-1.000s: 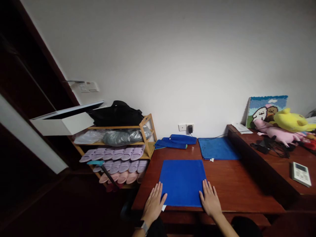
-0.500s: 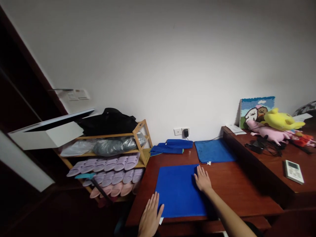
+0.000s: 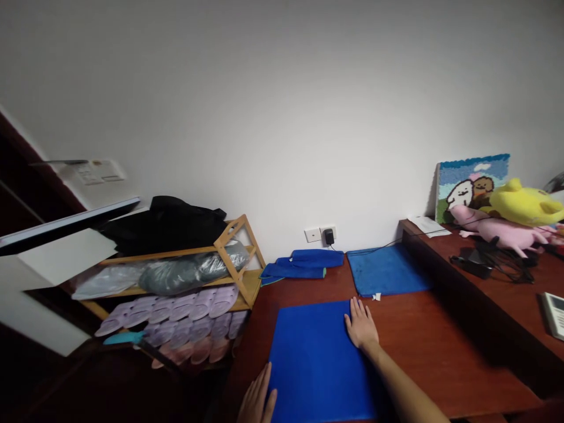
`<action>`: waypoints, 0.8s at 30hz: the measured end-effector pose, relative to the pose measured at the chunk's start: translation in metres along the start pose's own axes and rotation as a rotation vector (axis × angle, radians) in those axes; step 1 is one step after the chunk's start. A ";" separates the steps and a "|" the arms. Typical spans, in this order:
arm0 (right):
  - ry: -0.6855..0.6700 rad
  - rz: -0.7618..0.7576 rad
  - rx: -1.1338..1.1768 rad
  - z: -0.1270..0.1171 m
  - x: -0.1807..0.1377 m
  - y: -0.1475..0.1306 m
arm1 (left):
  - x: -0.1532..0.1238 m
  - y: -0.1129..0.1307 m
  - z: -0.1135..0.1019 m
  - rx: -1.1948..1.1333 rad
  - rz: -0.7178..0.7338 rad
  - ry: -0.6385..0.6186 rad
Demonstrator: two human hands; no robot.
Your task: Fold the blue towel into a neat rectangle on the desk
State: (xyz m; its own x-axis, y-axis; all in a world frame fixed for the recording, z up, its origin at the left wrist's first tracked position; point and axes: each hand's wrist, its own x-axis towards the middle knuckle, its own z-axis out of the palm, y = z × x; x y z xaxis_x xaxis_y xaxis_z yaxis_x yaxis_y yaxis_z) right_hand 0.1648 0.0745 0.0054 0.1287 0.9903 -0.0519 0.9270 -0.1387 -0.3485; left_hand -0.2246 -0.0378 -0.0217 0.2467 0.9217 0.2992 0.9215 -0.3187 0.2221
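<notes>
Since a second ago the right hand [image 3: 361,323] has gone from the blue cloth's [image 3: 315,361] near right corner to its far right corner, at 1 o'clock on the cloth. The left hand [image 3: 258,402] stays at the 7 o'clock edge. Both lie palm down with fingers loosely spread, pinching nothing. The cloth lies flat and unfolded on the table [image 3: 432,346], smooth between the two hands. Beyond the right hand, at its 1 o'clock, lies a lighter blue cloth [image 3: 386,270], and at 11 o'clock are folded blue towels [image 3: 304,263] below the wall socket [image 3: 321,235].
</notes>
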 end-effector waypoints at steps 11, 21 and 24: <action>-0.024 -0.012 -0.037 -0.005 -0.004 -0.002 | 0.185 0.186 0.028 -0.107 0.253 -0.241; 0.011 -0.022 -0.069 0.004 -0.001 0.002 | 0.203 0.164 0.072 -0.078 0.240 -0.233; 0.020 -0.015 -0.051 0.003 -0.002 0.002 | 0.194 0.112 0.053 0.000 0.111 -0.227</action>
State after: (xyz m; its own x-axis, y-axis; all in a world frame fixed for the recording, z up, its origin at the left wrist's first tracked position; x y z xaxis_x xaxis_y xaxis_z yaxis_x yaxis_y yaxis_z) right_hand 0.1647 0.0722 0.0016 0.1213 0.9922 -0.0280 0.9456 -0.1241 -0.3007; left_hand -0.0576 0.1172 0.0123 0.4076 0.9070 0.1060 0.8849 -0.4210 0.1994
